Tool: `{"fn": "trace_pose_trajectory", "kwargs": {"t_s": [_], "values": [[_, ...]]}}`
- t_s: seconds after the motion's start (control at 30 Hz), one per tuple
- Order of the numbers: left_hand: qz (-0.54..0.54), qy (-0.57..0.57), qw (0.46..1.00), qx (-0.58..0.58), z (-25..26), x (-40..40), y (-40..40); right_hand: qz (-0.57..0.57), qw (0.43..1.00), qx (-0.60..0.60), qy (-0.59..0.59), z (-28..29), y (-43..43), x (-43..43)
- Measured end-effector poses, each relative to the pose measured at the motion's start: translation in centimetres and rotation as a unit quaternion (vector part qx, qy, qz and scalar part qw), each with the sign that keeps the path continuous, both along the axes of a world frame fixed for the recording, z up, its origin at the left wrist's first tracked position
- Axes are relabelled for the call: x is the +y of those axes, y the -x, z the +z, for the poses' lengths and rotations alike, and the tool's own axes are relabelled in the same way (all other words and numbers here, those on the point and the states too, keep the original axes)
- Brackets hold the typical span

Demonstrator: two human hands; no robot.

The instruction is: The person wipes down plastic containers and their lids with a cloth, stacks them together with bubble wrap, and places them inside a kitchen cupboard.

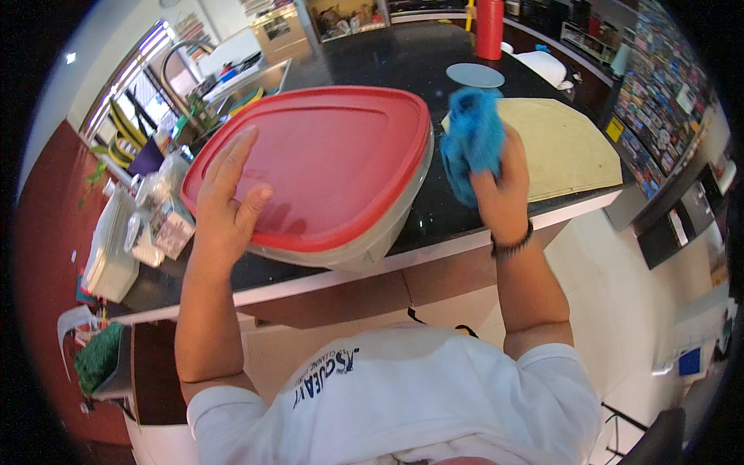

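Before me on the dark countertop stands a large translucent plastic container (372,250) with a red lid (325,157). Fingers apart, my left hand (229,192) is over the lid's left side; whether it touches the lid I cannot tell. A crumpled blue cloth (474,139) is in the grip of my right hand (505,186), just right of the container and slightly blurred. Under and beyond that hand lies a pale yellow mat (564,145) on the counter. The container's far side is hidden below its lid.
A red cylinder (489,29) and a round grey-blue disc (475,75) stand farther back on the black counter (372,58). At left are a lidded plastic box (110,250), a patterned box (172,226) and a sink faucet (168,64). A magnet-covered refrigerator (662,99) rises at right.
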State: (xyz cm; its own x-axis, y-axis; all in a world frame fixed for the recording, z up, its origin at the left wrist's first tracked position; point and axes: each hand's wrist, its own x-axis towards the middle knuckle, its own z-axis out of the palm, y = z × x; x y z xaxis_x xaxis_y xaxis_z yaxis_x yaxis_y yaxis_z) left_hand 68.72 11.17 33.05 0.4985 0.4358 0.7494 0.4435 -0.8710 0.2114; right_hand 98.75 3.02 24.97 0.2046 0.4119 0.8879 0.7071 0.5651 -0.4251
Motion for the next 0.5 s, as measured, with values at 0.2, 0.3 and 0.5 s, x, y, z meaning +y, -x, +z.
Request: {"fn": "trace_pose_trajectory", "kwargs": {"t_s": [0.2,0.3,0.5], "values": [[0.043,0.036,0.998,0.034,-0.6,-2.7,-0.1,0.095,0.990,-0.002,0.107,0.7,0.9,4.6],[0.054,0.065,0.996,0.035,-0.4,-3.0,-0.6,0.048,0.994,-0.065,0.068,0.2,1.9,3.0],[0.083,0.041,0.993,0.072,-0.6,-2.9,-0.9,-0.007,0.970,-0.240,-0.044,0.1,7.0,-1.8]]}}
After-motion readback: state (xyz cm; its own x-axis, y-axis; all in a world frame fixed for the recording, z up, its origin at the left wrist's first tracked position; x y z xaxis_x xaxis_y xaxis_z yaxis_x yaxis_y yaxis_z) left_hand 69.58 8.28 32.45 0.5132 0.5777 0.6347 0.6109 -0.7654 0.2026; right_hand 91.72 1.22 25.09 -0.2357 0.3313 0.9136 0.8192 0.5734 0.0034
